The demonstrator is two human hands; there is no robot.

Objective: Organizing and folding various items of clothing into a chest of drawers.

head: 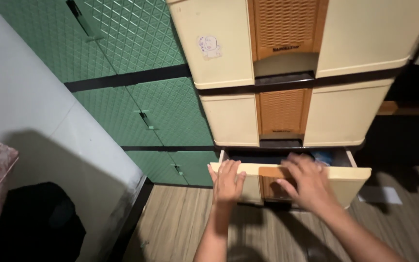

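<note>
Bottom drawer (345,177) sits partly open below the two closed drawers; my left hand (227,180) and right hand (305,182) lie flat and open on its front, best pressing evenly, square.

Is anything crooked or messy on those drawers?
Only the bottom drawer sticks out, with both hands on its front: left hand, right hand. The two drawers above sit shut and straight. Nothing looks spilled or broken.

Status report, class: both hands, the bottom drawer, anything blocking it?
Left hand and right hand flat on bottom drawer front. Drawer partly open. Nothing blocking it.
</note>
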